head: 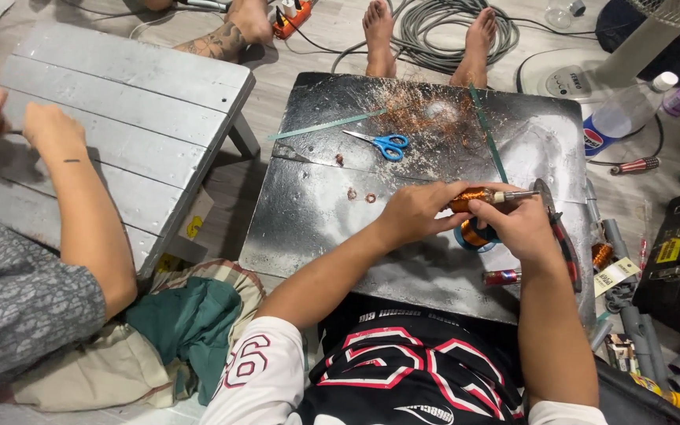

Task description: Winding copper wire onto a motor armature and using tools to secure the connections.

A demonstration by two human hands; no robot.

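A co-worker's hand rests on a grey slatted wooden bench at left. Right of it, on the tiled floor, a scuffed, shiny metal sheet carries blue-handled scissors. Above the sheet, left hand and right hand clamp their fingers round a copper wire coil on a metal shaft. Grey plastic tubes lie far right

The coil was coppery orange; the scissors had blue handles; the work board was dull silver, flecked with copper dust; the bench was grey-painted planks; the jersey was black with red-and-white lettering
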